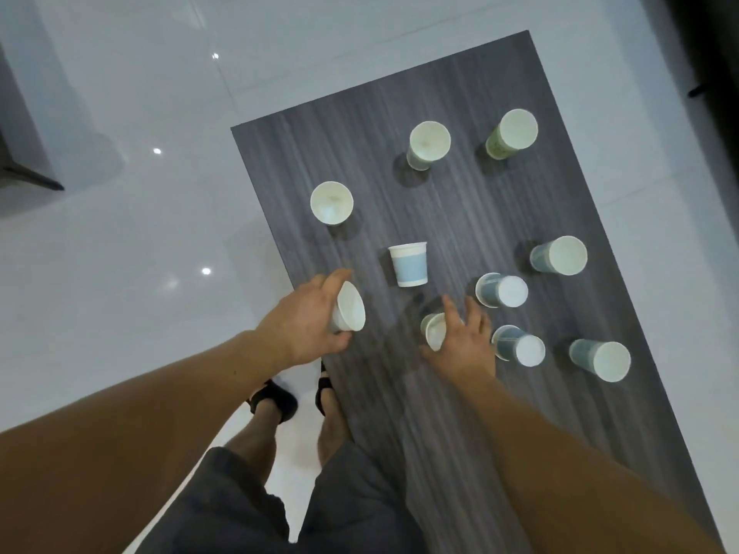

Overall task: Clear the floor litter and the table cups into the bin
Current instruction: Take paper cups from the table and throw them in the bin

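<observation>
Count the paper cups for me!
10. One paper cup in the left hand, one at the right hand, eight others across the table. None apparently hidden.

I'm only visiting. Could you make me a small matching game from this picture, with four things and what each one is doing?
1. left hand
2. right hand
3. blue-banded cup
4. green cup

A. lies on its side
B. grips a white cup at the table edge
C. stands upright at the far end
D. fingers curl over a small cup

Pairs: 1-B, 2-D, 3-A, 4-C
</observation>
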`<state>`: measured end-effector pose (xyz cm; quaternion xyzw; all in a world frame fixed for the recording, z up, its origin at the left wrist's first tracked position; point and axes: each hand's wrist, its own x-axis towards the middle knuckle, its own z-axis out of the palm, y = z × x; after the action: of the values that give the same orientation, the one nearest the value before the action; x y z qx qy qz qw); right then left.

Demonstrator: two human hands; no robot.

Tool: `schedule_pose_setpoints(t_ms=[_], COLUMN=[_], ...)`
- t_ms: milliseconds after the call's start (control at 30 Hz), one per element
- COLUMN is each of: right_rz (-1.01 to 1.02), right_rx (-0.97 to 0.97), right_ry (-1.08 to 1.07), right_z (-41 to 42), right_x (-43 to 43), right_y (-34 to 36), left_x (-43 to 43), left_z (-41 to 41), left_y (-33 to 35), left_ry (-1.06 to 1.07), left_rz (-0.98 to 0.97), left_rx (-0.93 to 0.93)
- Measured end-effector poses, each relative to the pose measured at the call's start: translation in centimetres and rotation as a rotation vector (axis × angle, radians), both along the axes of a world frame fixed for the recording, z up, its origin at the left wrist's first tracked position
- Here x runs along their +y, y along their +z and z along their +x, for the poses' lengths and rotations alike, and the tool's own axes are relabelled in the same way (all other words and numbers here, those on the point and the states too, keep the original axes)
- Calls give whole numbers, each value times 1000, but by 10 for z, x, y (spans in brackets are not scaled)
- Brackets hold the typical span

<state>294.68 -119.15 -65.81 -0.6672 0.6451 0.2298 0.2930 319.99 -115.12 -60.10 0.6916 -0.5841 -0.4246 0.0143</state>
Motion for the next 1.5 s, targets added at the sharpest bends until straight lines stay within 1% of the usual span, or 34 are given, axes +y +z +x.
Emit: schedule_pose_setpoints(t_ms=[67,100,233,367,467,567,667,767,867,1033,1167,1267,1500], right_rz=[71,72,-3,-87,-108,-110,-123,-164,-184,-163,-87,-38,43], right_rx=[-27,-45,-173,-323,-409,-462,-512,-591,-651,-678,-683,-704,-769], right_ry=[-31,-27,42,213,337,454,633,814,1014,1366,1619,1795,2143], right_z=[-1,4,44,104,149,185,224,264,292,313,313,312,318], right_x=[5,7,9,4,7,21,60,115,191,341,467,556,723], right_y=[-9,-11,1,37,72,105,148,190,229,279,297,307,317], left_x=[7,11,28,49,76,117,184,263,355,525,652,732,860], left_z=[0,1,12,38,64,87,105,114,111,71,21,-16,-69], left_y=[0,0,14,46,75,105,141,172,200,236,257,269,280], left_ry=[13,26,100,196,326,467,673,835,1004,1313,1568,1751,2083], left_rz=[-23,-40,-105,-190,-226,-226,-250,-290,-322,-359,-351,-314,-283], left_rx=[-9,-15,-65,-187,-264,-287,-318,-374,-428,-497,-577,-636,-738])
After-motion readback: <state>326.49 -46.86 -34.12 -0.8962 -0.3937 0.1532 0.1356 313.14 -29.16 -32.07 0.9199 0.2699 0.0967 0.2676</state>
